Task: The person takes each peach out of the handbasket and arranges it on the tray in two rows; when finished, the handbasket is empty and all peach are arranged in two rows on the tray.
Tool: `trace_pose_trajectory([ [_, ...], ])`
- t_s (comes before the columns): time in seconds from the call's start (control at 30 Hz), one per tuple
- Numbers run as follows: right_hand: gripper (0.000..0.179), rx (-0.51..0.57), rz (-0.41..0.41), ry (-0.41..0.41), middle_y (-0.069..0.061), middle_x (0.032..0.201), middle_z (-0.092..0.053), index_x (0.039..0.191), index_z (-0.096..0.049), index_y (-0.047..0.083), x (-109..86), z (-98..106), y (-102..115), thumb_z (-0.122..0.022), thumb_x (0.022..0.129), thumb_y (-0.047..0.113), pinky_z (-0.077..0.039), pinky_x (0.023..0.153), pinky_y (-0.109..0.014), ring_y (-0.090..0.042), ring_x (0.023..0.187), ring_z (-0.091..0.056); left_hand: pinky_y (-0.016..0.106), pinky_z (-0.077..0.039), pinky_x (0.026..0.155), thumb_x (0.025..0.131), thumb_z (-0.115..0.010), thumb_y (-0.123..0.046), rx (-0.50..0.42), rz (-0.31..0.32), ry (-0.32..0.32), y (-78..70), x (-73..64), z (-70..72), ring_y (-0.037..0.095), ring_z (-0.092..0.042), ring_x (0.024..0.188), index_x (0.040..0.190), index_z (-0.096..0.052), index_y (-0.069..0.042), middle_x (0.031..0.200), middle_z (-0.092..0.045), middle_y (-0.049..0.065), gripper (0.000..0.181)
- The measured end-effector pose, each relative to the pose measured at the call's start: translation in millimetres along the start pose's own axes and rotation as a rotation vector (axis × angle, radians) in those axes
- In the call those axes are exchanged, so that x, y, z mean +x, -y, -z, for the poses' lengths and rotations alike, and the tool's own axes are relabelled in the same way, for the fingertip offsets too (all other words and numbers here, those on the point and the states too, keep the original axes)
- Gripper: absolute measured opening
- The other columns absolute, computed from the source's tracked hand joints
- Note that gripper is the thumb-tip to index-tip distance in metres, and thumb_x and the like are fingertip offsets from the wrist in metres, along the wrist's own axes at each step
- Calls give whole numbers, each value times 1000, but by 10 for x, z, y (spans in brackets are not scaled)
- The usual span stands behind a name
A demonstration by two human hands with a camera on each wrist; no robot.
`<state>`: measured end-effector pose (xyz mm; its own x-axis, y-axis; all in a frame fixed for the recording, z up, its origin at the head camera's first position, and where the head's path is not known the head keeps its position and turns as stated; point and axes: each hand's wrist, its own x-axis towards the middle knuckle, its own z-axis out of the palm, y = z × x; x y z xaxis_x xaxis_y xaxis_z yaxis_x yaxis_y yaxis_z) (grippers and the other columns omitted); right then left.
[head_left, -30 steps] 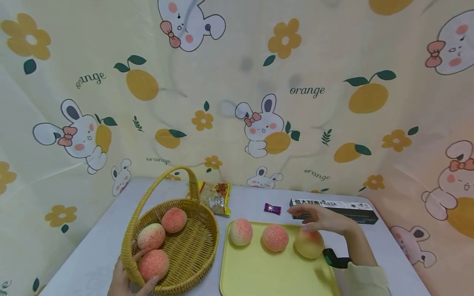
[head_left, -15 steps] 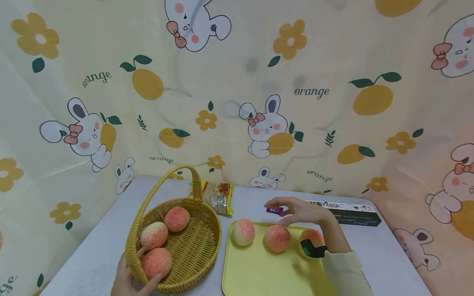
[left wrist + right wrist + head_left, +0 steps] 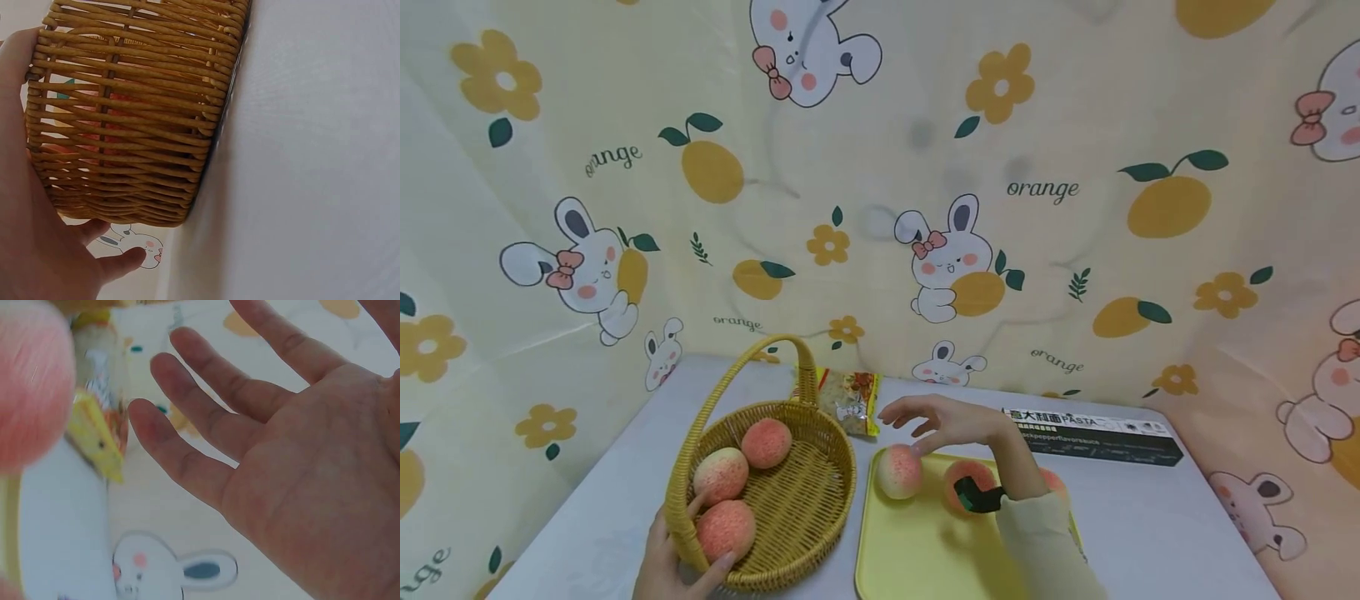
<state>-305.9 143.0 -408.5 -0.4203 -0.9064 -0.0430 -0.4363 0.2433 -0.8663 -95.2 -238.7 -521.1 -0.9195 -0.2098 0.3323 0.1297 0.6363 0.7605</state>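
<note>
My left hand grips the near-left rim of a wicker basket beside the foot of its arched handle. Three pinkish peaches lie inside, one peach right by that hand's fingers. In the left wrist view, the hand lies along the basket's woven side. Over the yellow tray, my right hand reaches leftward with relaxed fingers, close above the pale-pink peach at the left. Its spread fingers hold nothing in the right wrist view. My forearm partly covers two more tray peaches, one the middle peach.
Behind the basket lies a yellow-edged food packet. A black-and-white pasta box stands at the back right of the white table. A patterned cloth hangs behind the table.
My right hand has moved left across the tray, from the right-hand peach past the middle one to the left one. The purple wrapped candy is now hidden behind it. My left hand keeps its hold.
</note>
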Motion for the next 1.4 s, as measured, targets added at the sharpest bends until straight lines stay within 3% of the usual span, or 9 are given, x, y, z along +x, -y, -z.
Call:
trace_pose_trajectory([
  [0.2,63,56,58,45,-14,143,-51,146,-46,3,307,-89,108,-72,94,26,-44,104,-47,-28,129,-50,68,-43,87,81,-84,-35,10,35,18,-40,19,-5,44,-34,129,147,-49,-7,146,-32,22,80],
  [0.37,62,73,85,61,-19,144,-49,147,-43,-1,643,-208,206,-71,92,13,-41,105,-55,-34,132,-48,69,-43,85,81,-85,-29,-8,14,-2,-31,5,-4,45,-34,128,145,-51,-6,146,-32,23,76],
  [0.53,57,90,78,14,-12,141,-53,144,-50,4,946,-328,254,-71,91,6,-44,105,-45,-29,132,-49,69,-45,82,83,-83,-23,-59,-6,-6,-20,-2,-20,47,-34,126,145,-50,-5,146,-32,25,73],
  [0.7,56,100,128,-18,-21,142,-51,143,-50,1,1212,-439,281,-71,91,3,-41,107,-52,-37,133,-46,70,-44,81,82,-84,-23,-48,-12,-11,-10,-12,-17,48,-35,125,144,-52,-3,145,-33,27,73],
  [0.8,55,138,138,-49,-19,142,-52,142,-51,2,1350,-502,286,-71,91,2,-42,105,-50,-36,133,-47,71,-41,82,79,-85,-20,-51,-24,-26,-3,-8,-20,48,-34,126,142,-53,-2,145,-33,27,73],
  [0.93,53,187,122,-79,-17,142,-53,140,-53,2,1492,-592,267,-71,90,1,-48,99,-35,-33,133,-47,69,-40,86,79,-86,-25,-61,24,-16,-21,-20,-25,45,-34,127,141,-54,-3,146,-33,25,73],
  [1.07,51,130,101,-88,-16,142,-54,140,-55,4,1595,-678,224,-72,91,6,-47,97,-28,-30,132,-50,67,-41,86,77,-87,-25,-52,33,-19,-1,-55,-58,42,-35,126,139,-56,-2,144,-34,25,73],
  [1.3,53,58,91,-94,-12,141,-56,141,-55,4,1708,-717,154,-73,91,9,-38,109,-49,-20,132,-49,67,-43,82,75,-89,-19,-26,-55,-53,42,-33,-85,41,-38,123,138,-56,-2,142,-37,23,73],
  [1.4,54,41,88,-106,-10,141,-57,140,-56,5,1757,-725,125,-74,90,11,-37,110,-47,-15,132,-48,67,-43,83,74,-88,-16,-27,-69,-54,55,-14,-62,41,-38,124,138,-56,-1,141,-37,24,73],
])
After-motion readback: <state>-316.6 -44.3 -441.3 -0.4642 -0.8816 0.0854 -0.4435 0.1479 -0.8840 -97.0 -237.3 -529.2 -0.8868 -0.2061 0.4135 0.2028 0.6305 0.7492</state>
